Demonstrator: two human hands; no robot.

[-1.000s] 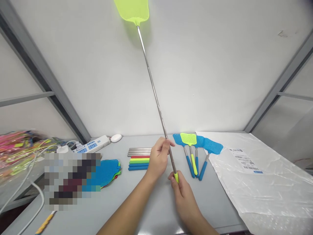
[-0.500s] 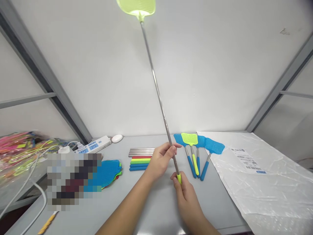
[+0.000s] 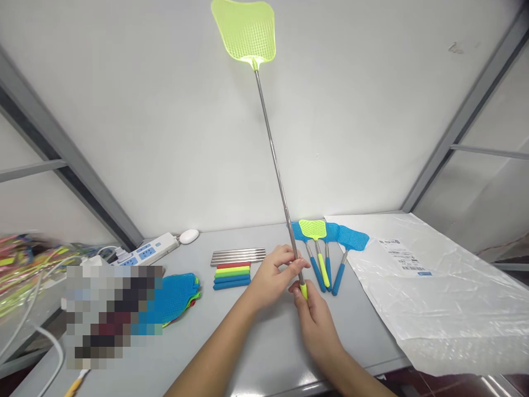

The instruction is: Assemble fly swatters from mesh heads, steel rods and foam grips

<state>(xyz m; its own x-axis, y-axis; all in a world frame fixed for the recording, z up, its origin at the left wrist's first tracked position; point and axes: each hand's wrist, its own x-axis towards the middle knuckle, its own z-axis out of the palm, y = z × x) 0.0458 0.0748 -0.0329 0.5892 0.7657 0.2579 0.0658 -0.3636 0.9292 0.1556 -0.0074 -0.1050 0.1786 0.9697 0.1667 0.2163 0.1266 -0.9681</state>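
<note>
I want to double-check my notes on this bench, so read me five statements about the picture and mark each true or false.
1. The right grip holds the handle of the raised swatter. True.
2. The raised swatter's head is blue. False: the head is yellow-green.
3. The left grip is at the metal shaft. True.
4. All four lying swatters have blue handles. False: one of the lying swatters has a yellow-green handle.
5. The loose handles lie beside the metal rods. True.
</note>
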